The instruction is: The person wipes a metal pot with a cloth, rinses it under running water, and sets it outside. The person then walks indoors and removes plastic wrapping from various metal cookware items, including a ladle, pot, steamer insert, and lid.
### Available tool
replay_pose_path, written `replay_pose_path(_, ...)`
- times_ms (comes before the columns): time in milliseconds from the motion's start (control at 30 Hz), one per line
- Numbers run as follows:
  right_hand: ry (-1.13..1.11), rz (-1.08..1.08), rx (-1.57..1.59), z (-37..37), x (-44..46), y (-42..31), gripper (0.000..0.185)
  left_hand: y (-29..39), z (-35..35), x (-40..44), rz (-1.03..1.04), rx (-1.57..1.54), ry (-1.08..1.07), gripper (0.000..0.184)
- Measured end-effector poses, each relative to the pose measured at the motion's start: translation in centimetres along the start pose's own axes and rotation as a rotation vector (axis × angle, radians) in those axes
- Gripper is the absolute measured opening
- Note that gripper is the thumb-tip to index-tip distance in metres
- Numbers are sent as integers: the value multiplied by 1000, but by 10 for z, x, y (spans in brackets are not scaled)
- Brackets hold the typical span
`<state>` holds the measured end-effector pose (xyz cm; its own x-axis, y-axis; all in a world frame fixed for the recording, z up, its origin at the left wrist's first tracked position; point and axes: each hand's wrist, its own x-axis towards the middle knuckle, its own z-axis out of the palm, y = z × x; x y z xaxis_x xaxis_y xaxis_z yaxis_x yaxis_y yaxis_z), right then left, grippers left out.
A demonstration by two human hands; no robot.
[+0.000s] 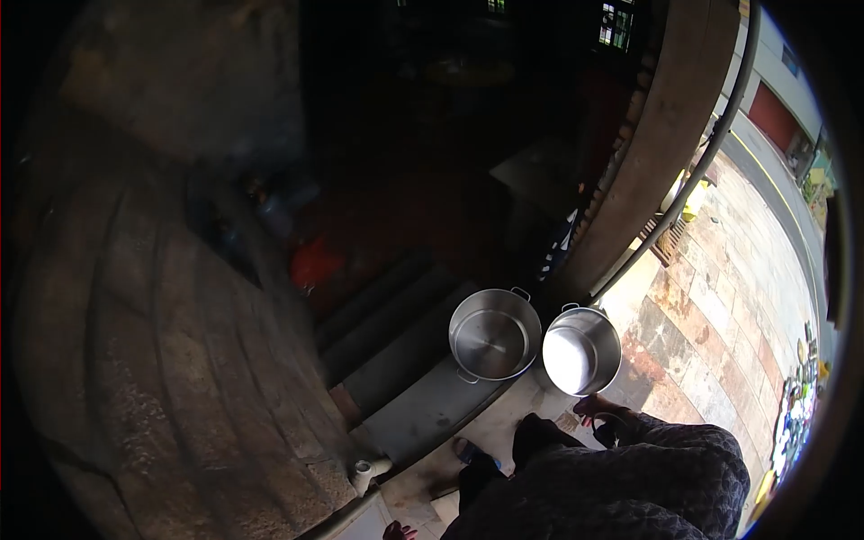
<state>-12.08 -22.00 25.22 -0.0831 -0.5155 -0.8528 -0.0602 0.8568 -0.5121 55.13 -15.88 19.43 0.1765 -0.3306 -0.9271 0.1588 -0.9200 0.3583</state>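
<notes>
A steel pot (601, 346) with loop handles, bright inside, is at the middle right. My right hand (589, 408) is closed at its near rim, where the near handle is hidden by the fingers. Left of it, a second, wider steel pot (490, 337) stands by the edge of the stone step, with both its loop handles showing. Both pots look empty inside. My left hand (399, 532) shows only in part at the bottom edge, its fingers slightly apart and nothing visible in them.
Dark stone steps (396, 369) lead down into a dim doorway. A short pipe end (364, 468) sticks out near the rough wall (180, 360) on the left. A wooden post (648, 135) stands at the right, beside sunlit paving (711, 306). A red object (315, 263) lies in the dark.
</notes>
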Motion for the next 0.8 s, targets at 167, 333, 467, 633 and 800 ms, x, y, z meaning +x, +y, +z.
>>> replay_pose_path(167, 44, 139, 130, 20, -21, 20, 29, 75, -12, 15, 51, 75, 92, 69)
replay_pose_path(333, 172, 142, 214, 21, -33, 9, 28, 104, 13, 21, 39, 112, 69, 66)
replay_pose_path(467, 129, 100, 216, 14, -11, -1, 25, 116, 34, 26, -2, 135, 43, 64)
replay_pose_path(633, 84, 150, 193, 18, 15, -34, 24, 128, 46, 30, -38, 147, 48, 62)
replay_pose_path(800, 36, 5, -44, 5, 62, -67, 22, 146, 51, 42, -45, 181, 29, 60)
